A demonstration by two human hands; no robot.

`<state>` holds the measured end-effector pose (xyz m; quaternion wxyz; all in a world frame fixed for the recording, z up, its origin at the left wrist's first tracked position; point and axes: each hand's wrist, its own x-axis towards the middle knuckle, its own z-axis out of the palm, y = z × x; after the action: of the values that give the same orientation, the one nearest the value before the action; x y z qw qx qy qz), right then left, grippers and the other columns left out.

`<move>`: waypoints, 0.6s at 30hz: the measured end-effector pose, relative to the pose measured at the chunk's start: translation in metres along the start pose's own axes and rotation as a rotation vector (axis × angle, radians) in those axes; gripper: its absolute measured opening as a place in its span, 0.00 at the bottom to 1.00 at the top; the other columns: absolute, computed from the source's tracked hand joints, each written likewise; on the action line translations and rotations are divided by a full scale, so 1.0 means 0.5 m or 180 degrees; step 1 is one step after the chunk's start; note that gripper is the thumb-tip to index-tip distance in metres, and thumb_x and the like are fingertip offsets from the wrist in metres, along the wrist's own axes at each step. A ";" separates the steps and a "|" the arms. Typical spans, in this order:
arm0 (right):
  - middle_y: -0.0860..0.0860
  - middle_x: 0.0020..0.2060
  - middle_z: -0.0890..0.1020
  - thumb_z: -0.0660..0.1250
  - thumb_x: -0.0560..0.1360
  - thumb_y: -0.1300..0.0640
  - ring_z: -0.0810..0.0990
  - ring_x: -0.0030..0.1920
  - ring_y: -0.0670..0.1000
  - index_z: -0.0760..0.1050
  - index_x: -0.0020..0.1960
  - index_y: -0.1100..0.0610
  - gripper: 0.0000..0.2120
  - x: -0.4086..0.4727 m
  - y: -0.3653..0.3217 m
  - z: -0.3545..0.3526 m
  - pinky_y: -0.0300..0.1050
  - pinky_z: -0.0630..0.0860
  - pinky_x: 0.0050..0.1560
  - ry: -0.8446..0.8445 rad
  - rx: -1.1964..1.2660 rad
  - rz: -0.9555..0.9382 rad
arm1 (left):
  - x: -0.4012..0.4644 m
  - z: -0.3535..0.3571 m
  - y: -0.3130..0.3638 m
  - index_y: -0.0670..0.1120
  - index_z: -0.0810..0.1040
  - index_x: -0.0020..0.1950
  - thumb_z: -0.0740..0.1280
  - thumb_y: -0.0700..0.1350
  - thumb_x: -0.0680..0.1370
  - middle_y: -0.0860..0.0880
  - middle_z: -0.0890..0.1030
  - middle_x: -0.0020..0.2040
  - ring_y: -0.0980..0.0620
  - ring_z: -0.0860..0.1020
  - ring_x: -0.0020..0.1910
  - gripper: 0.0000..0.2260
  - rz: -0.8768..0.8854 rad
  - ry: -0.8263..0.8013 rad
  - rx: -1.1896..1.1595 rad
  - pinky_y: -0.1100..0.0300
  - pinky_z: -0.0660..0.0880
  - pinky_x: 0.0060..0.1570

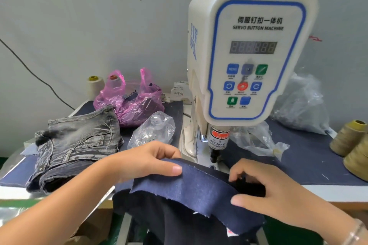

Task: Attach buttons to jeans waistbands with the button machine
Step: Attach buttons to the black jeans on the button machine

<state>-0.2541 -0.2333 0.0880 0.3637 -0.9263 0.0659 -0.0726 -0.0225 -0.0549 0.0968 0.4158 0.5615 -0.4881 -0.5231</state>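
Observation:
A dark blue denim waistband (201,187) lies in front of the white servo button machine (251,55), just below its black punch head (216,153). My left hand (147,163) pinches the waistband's left end, thumb on top. My right hand (264,187) grips its right part, thumb underneath and fingers curled over the edge. The rest of the dark garment (179,221) hangs down off the table's front edge. A clear bag of metal buttons (153,131) sits left of the machine.
Folded grey jeans (77,145) lie at the left on the blue-covered table (310,165). Behind them are a pink plastic bag (129,99) and a cream thread cone (95,83). Clear bags (300,103) and olive thread cones (350,139) stand right of the machine.

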 end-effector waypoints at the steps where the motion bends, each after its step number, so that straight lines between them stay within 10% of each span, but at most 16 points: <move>1: 0.40 0.47 0.78 0.69 0.64 0.39 0.78 0.43 0.46 0.69 0.51 0.39 0.17 0.000 0.000 0.003 0.34 0.73 0.44 0.0076 0.0024 0.0056 | 0.004 -0.002 0.002 0.53 0.81 0.37 0.72 0.50 0.69 0.56 0.80 0.33 0.60 0.78 0.32 0.03 0.0016 0.0035 -0.0015 0.68 0.73 0.35; 6: 0.38 0.55 0.73 0.71 0.64 0.39 0.75 0.56 0.42 0.73 0.49 0.35 0.15 0.000 0.005 0.013 0.28 0.67 0.53 0.0266 -0.0185 -0.0344 | 0.017 -0.018 0.019 0.50 0.84 0.37 0.73 0.48 0.67 0.53 0.81 0.33 0.59 0.79 0.32 0.03 0.0068 0.0228 -0.0157 0.68 0.74 0.35; 12: 0.36 0.49 0.67 0.64 0.58 0.24 0.72 0.48 0.42 0.74 0.49 0.31 0.23 0.021 0.032 0.033 0.37 0.69 0.50 0.0401 -0.0965 -0.0017 | 0.027 -0.024 0.026 0.49 0.84 0.36 0.73 0.46 0.67 0.53 0.81 0.32 0.59 0.79 0.31 0.02 0.0141 0.0365 -0.0152 0.68 0.74 0.34; 18: 0.26 0.57 0.57 0.63 0.58 0.26 0.57 0.61 0.32 0.73 0.44 0.34 0.19 0.039 0.035 0.128 0.26 0.50 0.58 0.0722 -0.0534 0.0227 | 0.032 -0.023 0.025 0.49 0.84 0.35 0.73 0.49 0.65 0.54 0.81 0.31 0.59 0.78 0.31 0.04 0.0104 0.0347 -0.0046 0.69 0.73 0.34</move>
<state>-0.2244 -0.2072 0.0315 0.2776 -0.9364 0.1452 -0.1581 -0.0130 -0.0734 0.1075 0.4543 0.5780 -0.4700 -0.4884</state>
